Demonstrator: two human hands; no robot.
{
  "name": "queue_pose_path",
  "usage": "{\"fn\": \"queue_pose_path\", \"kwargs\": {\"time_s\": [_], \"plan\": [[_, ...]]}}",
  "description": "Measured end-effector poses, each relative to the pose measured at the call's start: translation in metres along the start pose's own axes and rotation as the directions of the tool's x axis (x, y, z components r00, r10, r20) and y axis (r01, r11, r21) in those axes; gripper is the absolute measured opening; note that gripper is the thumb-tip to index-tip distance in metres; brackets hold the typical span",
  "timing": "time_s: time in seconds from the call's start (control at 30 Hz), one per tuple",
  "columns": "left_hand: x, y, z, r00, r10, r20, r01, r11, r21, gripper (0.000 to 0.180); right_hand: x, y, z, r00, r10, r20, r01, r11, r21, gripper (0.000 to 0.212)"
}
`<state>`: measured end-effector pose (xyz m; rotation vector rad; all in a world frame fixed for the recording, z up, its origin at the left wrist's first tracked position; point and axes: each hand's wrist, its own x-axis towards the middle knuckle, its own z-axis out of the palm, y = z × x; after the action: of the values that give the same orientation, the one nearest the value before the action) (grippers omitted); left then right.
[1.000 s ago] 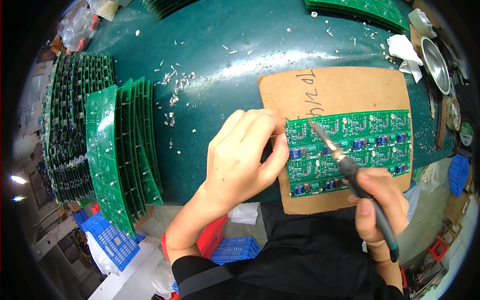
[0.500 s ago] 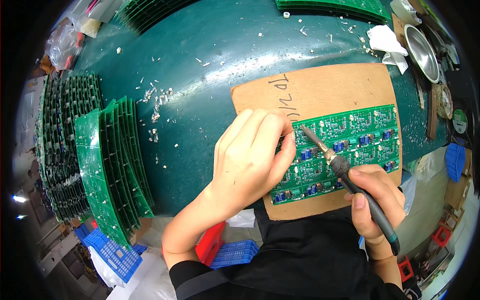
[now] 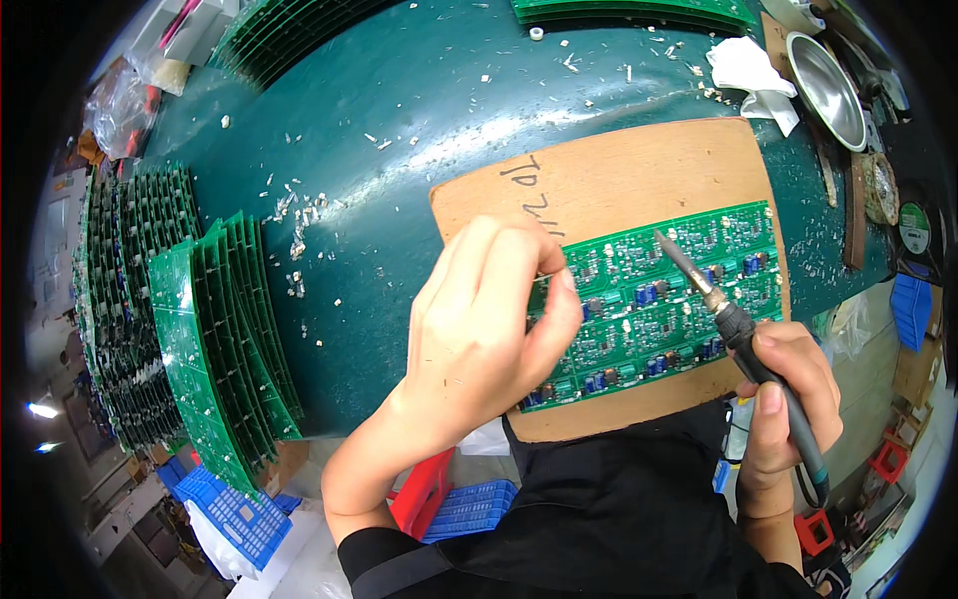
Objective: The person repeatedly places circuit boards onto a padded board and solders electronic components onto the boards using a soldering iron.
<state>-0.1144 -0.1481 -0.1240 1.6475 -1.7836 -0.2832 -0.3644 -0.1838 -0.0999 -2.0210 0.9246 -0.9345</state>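
A green circuit board [image 3: 669,295] with blue and dark parts lies on a brown wooden pad [image 3: 619,180] on the dark green table. My left hand [image 3: 489,319] rests over the board's left end, fingers curled with the tips pinched near its top edge; whether something thin is between them is too small to tell. My right hand [image 3: 783,394] grips a dark-handled soldering iron [image 3: 723,309], whose metal tip touches the board near its upper middle.
Stacks of green circuit boards [image 3: 215,339] stand at the left, and more lie along the far edge [image 3: 629,10]. A metal bowl [image 3: 826,75] and a white rag [image 3: 748,70] sit at the back right. Small white scraps [image 3: 299,215] litter the table. Blue and red crates lie below.
The view has shifted, so the pad and board sit lower and further left. The iron's tip has moved a little along the board. My left hand stays on the board's left end.
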Motion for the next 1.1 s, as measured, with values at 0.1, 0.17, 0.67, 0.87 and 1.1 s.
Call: {"fn": "queue_pose_path", "kwargs": {"time_s": [0.1, 0.17, 0.67, 0.87, 1.1], "plan": [[0.009, 0.007, 0.015, 0.999, 0.046, -0.023, -0.047, 0.998, -0.05, 0.018, 0.0, 0.002, -0.001, 0.999, 0.045, 0.007, -0.045, 0.999, 0.022, 0.024], [0.012, 0.009, 0.021, 0.998, 0.063, 0.019, -0.062, 0.998, -0.014, 0.018, 0.0, 0.005, 0.002, 0.999, 0.042, 0.003, -0.042, 0.998, 0.045, 0.022], [0.021, 0.015, 0.025, 0.994, 0.099, 0.045, -0.103, 0.991, 0.086, 0.018, 0.003, 0.012, -0.01, 0.999, 0.038, -0.003, -0.038, 0.997, 0.067, 0.024], [0.033, 0.031, 0.021, 0.999, 0.052, 0.007, -0.052, 0.999, 0.006, 0.014, -0.004, 0.02, -0.037, 0.985, 0.143, -0.098, -0.137, 0.989, 0.061, 0.025], [0.04, 0.033, 0.053, 0.998, 0.042, 0.055, -0.037, 0.996, -0.076, 0.016, 0.001, 0.026, -0.032, 0.993, 0.119, -0.026, -0.116, 0.99, 0.083, 0.022]]}}
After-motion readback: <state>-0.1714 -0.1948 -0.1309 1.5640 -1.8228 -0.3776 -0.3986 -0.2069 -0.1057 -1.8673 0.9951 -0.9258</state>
